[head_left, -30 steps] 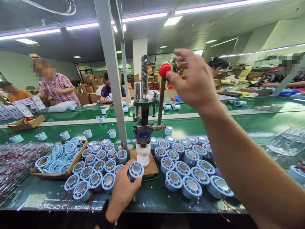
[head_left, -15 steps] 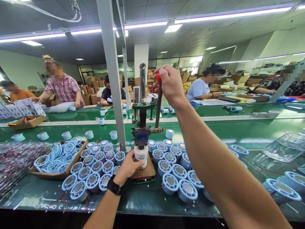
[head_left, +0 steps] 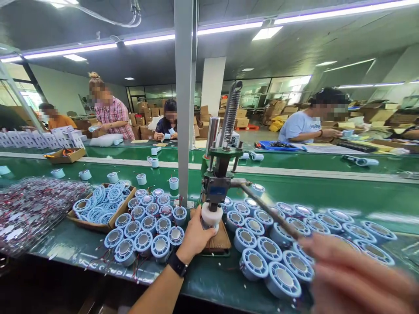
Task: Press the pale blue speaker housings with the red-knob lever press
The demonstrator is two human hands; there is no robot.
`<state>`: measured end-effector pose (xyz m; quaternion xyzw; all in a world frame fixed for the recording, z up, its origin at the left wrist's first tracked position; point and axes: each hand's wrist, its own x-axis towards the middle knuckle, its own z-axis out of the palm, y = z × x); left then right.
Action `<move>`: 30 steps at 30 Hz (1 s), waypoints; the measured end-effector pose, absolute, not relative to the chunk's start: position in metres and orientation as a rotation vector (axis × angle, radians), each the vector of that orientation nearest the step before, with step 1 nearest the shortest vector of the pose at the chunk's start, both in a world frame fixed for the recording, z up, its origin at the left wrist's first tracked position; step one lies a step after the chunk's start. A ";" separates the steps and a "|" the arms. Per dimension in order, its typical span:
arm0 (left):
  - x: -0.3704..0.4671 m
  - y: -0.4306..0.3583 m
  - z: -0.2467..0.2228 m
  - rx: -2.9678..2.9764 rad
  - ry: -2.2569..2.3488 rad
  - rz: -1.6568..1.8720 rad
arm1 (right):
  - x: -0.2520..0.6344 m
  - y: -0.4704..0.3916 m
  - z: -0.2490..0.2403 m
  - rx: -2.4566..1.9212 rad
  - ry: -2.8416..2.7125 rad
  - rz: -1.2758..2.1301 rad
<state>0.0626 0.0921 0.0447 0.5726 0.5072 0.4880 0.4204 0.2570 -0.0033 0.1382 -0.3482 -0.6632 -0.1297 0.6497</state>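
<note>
A green hand press [head_left: 218,183] with a coil spring on top stands in front of me. Its white pressing head [head_left: 212,213] is down on a small round housing [head_left: 210,226], mostly hidden, above a brown base plate [head_left: 218,242]. My left hand [head_left: 195,233], a black watch on its wrist, curls its thumb and fingers round that housing. At lower right, my right hand [head_left: 356,274] is blurred by motion and closed over the end of the press lever [head_left: 275,213]. The lever slants down toward me, and its knob is hidden by the hand.
Light-blue round housings with metal discs [head_left: 253,264] stand in groups on both sides of the press. To the left lie a cardboard tray [head_left: 108,226] of blue rings and a heap of wired parts [head_left: 36,213]. A grey post [head_left: 183,109] rises behind; co-workers sit across the green belt.
My right hand has swung the lever from upright down to the lower right. The pressing head remains over the housing in my left hand. My view has turned and tilted somewhat.
</note>
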 end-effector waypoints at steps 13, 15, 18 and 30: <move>-0.075 0.043 0.110 1.783 1.906 1.299 | 0.198 0.102 0.191 -0.861 -1.273 0.358; -0.135 0.055 0.117 1.733 2.090 1.310 | 0.189 0.089 0.124 -0.926 -1.198 0.453; -0.215 0.075 0.121 1.674 2.353 1.182 | 0.172 0.085 0.043 -1.049 -1.217 0.563; -0.265 0.105 0.109 1.986 2.529 0.648 | 0.152 0.093 0.007 -1.059 -1.182 0.571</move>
